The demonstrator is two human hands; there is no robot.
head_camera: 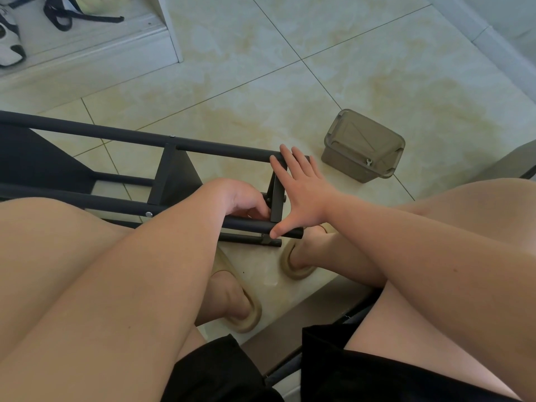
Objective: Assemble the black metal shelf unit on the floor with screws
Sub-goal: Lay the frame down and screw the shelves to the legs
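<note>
A lidded grey-brown plastic box sits on the cream tiled floor at the right. One beige slipper is near centre, another nearer. Far left, a white-and-black sneaker lies beside black straps.

No readable text anywhere (no labels, brands or numbers).

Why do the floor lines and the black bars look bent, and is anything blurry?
Head view: the wide-angle lens slightly bows the floor tile joints and the shelf unit's tubes and enlarges the forearms; light is soft and even, shadows faint; the right hand and the grey lidded box look sharp.
</note>
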